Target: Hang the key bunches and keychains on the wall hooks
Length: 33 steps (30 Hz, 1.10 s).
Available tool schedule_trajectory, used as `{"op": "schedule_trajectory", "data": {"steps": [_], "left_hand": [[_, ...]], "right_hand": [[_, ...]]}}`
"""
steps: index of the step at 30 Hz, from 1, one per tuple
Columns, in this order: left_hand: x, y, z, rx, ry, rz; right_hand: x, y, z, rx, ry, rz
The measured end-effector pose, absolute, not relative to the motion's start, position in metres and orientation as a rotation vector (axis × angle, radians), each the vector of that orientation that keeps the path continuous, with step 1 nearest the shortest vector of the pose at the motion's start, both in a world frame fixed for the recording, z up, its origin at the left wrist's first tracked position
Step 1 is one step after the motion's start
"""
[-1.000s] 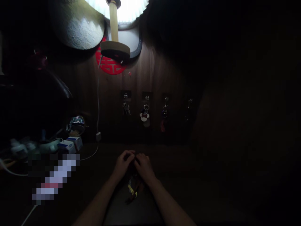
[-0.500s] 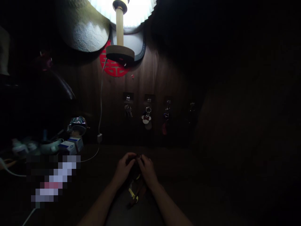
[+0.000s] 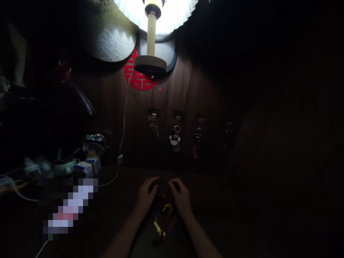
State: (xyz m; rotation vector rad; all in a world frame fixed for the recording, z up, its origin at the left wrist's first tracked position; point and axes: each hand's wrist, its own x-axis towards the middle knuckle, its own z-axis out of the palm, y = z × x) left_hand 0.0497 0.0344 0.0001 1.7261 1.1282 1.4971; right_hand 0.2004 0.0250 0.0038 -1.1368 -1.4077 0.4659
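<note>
My left hand [image 3: 147, 193] and my right hand [image 3: 180, 195] are held a little apart over the dark tabletop. Both have bent fingers, with the fingertips turned toward each other. The right thumb and fingers pinch together; the left fingers curl round a dark spot. What they hold is lost in the gloom. Below, between my wrists, lies a dark bundle with a yellow strip [image 3: 158, 226], a brown strap-like piece [image 3: 168, 216] and a few small yellow spots. I cannot tell its kind, or whether it joins what is at my fingertips.
A lit lamp [image 3: 151, 39] stands at the top. Keys [image 3: 154, 129] and a mouse-shaped charm [image 3: 174, 139] hang from wall hooks. A white cable [image 3: 124, 122] runs down the wall. Small boxes [image 3: 85, 167] and bottles [image 3: 31, 167] are at left; the right side is dark.
My hands have drawn apart, the right moving further right, so a dark gap shows between the fingertips. More of the bundle is visible below. The whole view has shifted slightly.
</note>
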Motion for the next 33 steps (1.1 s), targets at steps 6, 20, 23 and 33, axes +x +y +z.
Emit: {"op": "schedule_trajectory", "data": {"steps": [6, 20, 23, 33], "left_hand": [[0.050, 0.036, -0.004, 1.785, 1.135, 1.477], [0.051, 0.036, -0.005, 1.786, 1.084, 1.487], [0.050, 0.033, 0.001, 1.715, 1.134, 1.570], [0.057, 0.020, 0.015, 1.440, 1.026, 1.556]], "right_hand": [[0.194, 0.018, 0.002, -1.107, -1.701, 0.389], [0.193, 0.018, 0.001, -0.978, -1.788, 0.286], [0.193, 0.017, 0.001, -1.068, -1.628, 0.337], [0.186, 0.023, -0.008, -1.163, -1.913, 0.443]]}}
